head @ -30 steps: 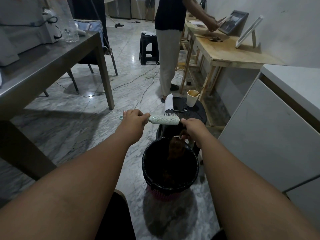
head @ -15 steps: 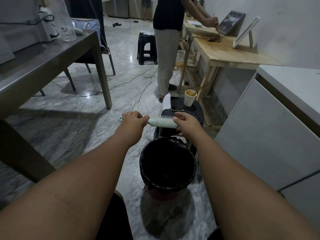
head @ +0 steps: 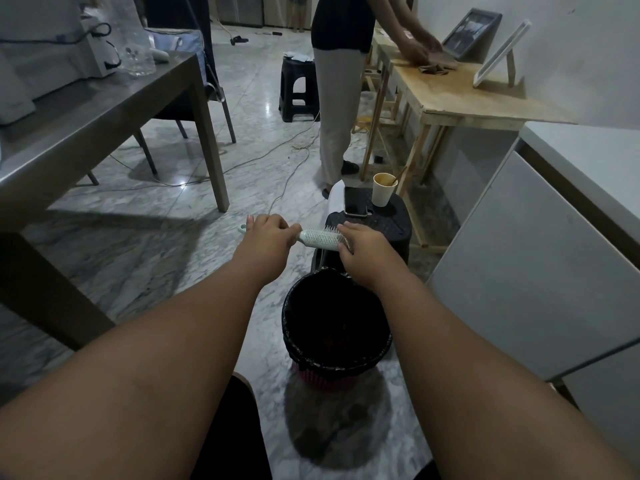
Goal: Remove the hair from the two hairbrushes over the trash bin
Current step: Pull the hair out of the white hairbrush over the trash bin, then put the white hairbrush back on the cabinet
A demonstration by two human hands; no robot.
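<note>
The left hand [head: 266, 233] is curling round the hairbrush [head: 320, 238] handle. The right hand [head: 363, 249] is pinching its head near the trash bin [head: 287, 327].

Right hand [head: 363, 252] returned to the hairbrush [head: 320, 239] head.

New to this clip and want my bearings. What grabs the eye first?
The left hand grips the handle of a pale hairbrush while the right hand pinches its bristle end, mid-frame. Below them in frame stands a black-lined trash bin; behind it, a phone and a cup sit on a dark stool.
</note>
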